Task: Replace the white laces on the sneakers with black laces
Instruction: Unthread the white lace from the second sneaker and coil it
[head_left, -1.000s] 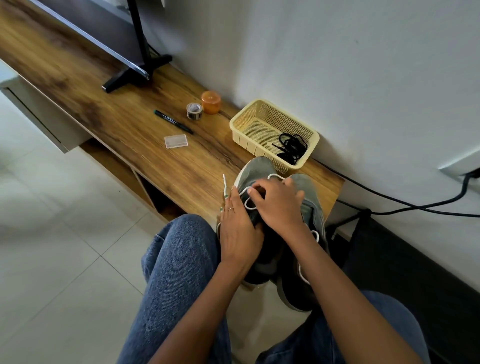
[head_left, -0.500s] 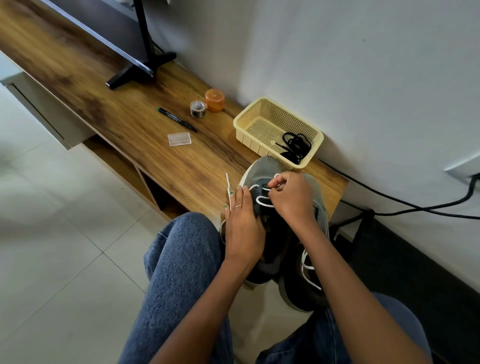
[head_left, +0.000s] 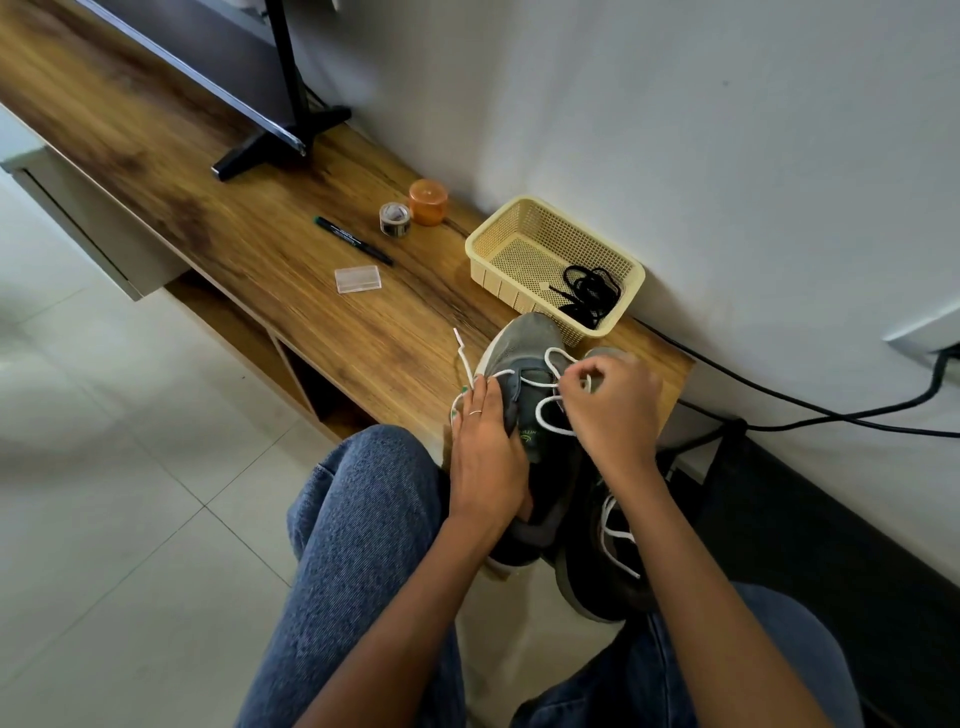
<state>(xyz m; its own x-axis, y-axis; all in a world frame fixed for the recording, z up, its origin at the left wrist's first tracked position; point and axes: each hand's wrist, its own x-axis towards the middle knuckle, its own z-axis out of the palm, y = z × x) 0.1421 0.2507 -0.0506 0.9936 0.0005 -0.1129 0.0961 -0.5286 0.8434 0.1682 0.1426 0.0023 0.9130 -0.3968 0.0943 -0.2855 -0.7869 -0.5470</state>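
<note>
Left sneaker (head_left: 524, 353) sat at the shelf (head_left: 291, 260) edge, white lace (head_left: 551, 384) half loosened; right hand (head_left: 613, 410) pinched a lace loop, left hand (head_left: 485, 452) lay flat with straight fingers on the shoe's side. Second sneaker (head_left: 602, 566) was touching it at 5 o'clock. Black laces (head_left: 589, 293) lay in the basket (head_left: 498, 234) at 1 o'clock; marker (head_left: 353, 240) at 10.

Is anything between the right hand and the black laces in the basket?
Only the basket wall nearest the right hand; the black laces lie uncovered inside, reachable from above. That hand currently pinches the white lace.
</note>
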